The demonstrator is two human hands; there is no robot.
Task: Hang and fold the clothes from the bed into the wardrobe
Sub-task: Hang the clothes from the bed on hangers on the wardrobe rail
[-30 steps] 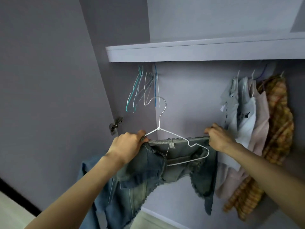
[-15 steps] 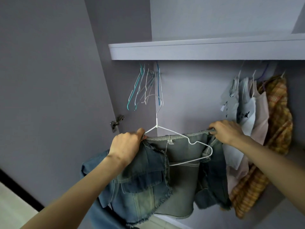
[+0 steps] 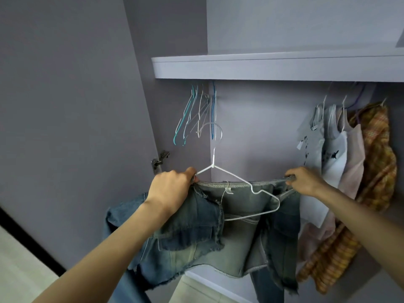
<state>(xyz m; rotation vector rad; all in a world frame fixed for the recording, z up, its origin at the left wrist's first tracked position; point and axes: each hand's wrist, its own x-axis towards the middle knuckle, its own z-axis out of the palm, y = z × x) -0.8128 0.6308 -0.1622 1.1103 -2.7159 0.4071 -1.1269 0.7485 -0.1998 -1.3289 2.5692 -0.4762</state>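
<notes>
I hold a faded blue denim garment (image 3: 238,235) with frayed edges up in front of the open wardrobe. A white wire hanger (image 3: 238,186) is threaded into it, its hook pointing up. My left hand (image 3: 172,191) grips the garment's left top edge together with the hanger's left arm. My right hand (image 3: 306,182) pinches the right end of the stretched top edge. The hanger's right shoulder lies in front of the denim.
Several bare hangers (image 3: 196,114) dangle under the wardrobe shelf (image 3: 277,66) at the left. Hung tops (image 3: 332,154) and a yellow plaid garment (image 3: 376,162) fill the right side. The open door (image 3: 72,127) stands at the left, with a hinge (image 3: 160,160).
The denim's top edge has been pulled tauter between my hands, and both hands have shifted slightly. The garment hangs more spread out than a second ago.
</notes>
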